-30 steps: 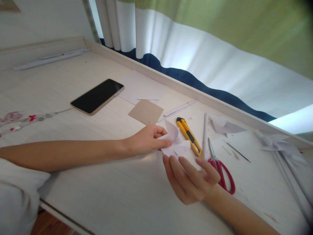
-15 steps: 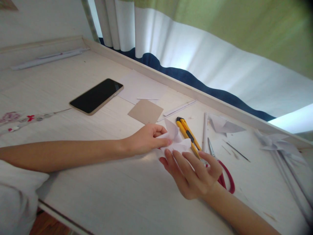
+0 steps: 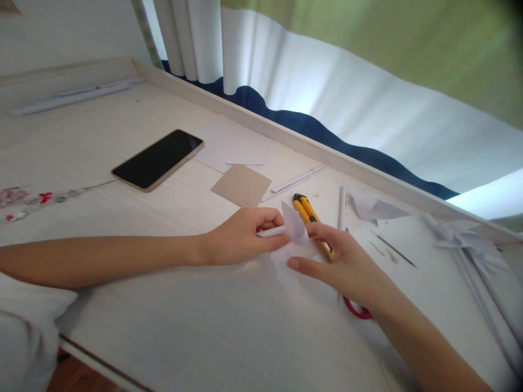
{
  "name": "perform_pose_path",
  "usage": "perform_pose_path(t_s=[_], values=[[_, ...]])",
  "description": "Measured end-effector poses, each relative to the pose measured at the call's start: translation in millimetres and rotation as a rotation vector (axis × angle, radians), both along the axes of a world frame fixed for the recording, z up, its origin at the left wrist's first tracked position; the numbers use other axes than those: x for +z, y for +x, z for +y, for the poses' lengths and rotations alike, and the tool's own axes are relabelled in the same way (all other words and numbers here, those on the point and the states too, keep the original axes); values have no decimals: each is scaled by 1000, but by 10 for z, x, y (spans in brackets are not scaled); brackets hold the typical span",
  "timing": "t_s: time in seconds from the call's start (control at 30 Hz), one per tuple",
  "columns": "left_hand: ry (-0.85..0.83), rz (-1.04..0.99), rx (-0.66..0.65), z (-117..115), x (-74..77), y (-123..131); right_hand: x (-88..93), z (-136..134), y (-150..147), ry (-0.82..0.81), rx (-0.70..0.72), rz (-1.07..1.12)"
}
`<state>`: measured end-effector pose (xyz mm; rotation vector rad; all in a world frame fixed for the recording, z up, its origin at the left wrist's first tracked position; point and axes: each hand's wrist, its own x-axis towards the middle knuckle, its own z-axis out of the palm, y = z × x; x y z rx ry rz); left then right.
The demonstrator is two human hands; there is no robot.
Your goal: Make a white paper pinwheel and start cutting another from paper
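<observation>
My left hand (image 3: 245, 235) pinches a folded white paper pinwheel (image 3: 295, 227) between its thumb and bent fingers, just above the table. One pointed blade sticks up from it. My right hand (image 3: 333, 256) grips its right side, with the thumb at the near edge and the fingers partly hidden behind the paper. Just beyond the right fingers lies a yellow box cutter (image 3: 304, 207), its lower part partly covered. Scissors with red handles (image 3: 356, 310) lie under my right hand, mostly hidden by it.
A phone (image 3: 159, 159) lies left of a beige card square (image 3: 242, 185) and white paper sheets (image 3: 229, 139). To the right are another folded paper piece (image 3: 373, 206), a thin dark stick (image 3: 395, 250) and a paper pinwheel on sticks (image 3: 460, 234). A raised rim (image 3: 261, 122) borders the table by the curtain.
My right hand has turned, from fingers spread near the pinwheel's lower edge to thumb and fingers around its right side. It now covers more of the scissors. My left hand keeps its pinch.
</observation>
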<state>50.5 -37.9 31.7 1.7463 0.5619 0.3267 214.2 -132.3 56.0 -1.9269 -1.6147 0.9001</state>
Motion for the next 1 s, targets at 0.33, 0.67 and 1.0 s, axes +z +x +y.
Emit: perform_pose_path(t_s=[0.33, 0.67, 1.0], values=[[218, 43, -111, -63, 44, -22, -70, 23, -41, -177, 80, 89], [242, 95, -119, -56, 55, -28, -154, -1, -67, -162, 52, 8], [203, 102, -65, -65, 58, -20, -148, 3, -101, -215, -15, 79]])
